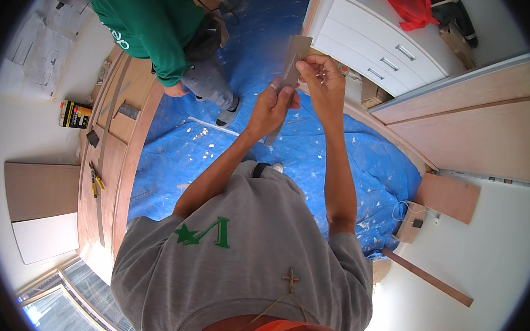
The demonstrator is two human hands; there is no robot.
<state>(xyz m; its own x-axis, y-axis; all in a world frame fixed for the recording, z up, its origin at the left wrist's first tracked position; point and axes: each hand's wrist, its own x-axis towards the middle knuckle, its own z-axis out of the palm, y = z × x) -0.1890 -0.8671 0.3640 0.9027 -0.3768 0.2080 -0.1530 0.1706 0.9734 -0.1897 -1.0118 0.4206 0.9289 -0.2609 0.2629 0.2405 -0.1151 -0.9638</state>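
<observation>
Before me I hold up a thin, flat greyish-brown strip, perhaps veneer or edging; its exact kind is unclear. My left hand is wrapped round its middle, and the tail of the strip hangs below that hand. Higher up, the thumb and fingertips of my right hand are closed together at the strip's right edge. Parts of the strip are hidden behind my left fingers.
A blue plastic sheet, speckled with white scraps, covers the floor. Another person in a green top stands at the upper left. Yellow-handled pliers lie on a wooden panel. A white drawer unit stands at the far right.
</observation>
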